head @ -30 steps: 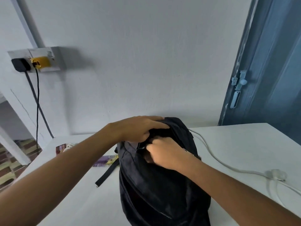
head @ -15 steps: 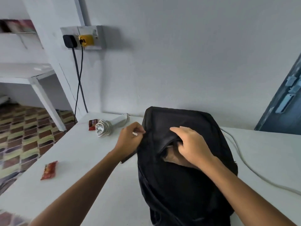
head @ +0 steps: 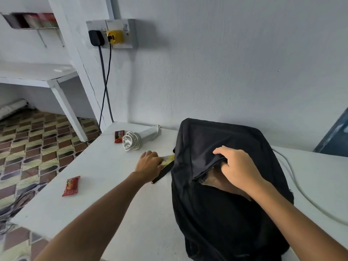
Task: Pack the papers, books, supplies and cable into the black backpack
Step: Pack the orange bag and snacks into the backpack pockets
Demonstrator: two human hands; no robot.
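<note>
- A white table (head: 113, 194) stands against a pale wall (head: 226, 63); a patterned tile floor (head: 37, 144) shows past its left edge, and a blue door (head: 337, 136) stands at the far right.
- The backpack (head: 226, 213) stands upright on the table, close to the wall; it is black, and its top opening gapes, showing something brown (head: 216, 180) inside; what that is I cannot tell.
- The right hand (head: 238, 167) grips the upper edge of the backpack's opening, fingers hooked into the gap and thumb lying over the fabric on top.
- The left hand (head: 149, 164) is just left of the backpack, low over the table, fingers closed on a small yellow packet (head: 168, 159) that lies against the backpack's side; a black strap (head: 162, 173) from the backpack trails on the table under that hand.
- Left of the backpack and nearer the wall lies a coiled white cable (head: 130, 142) with a white block (head: 149, 132) behind it; a dark red wrapper (head: 119, 136) touches the coil's left side.
- Well left of the backpack, near the table's edge, lies a red snack packet (head: 71, 186).
- To the right of the backpack a white cord (head: 305, 194) runs along the table.
- On the wall above and left of the backpack sits a socket (head: 120, 33) with a black plug (head: 96, 38) and a yellow plug (head: 114, 36); their dark leads hang down behind the table.
</note>
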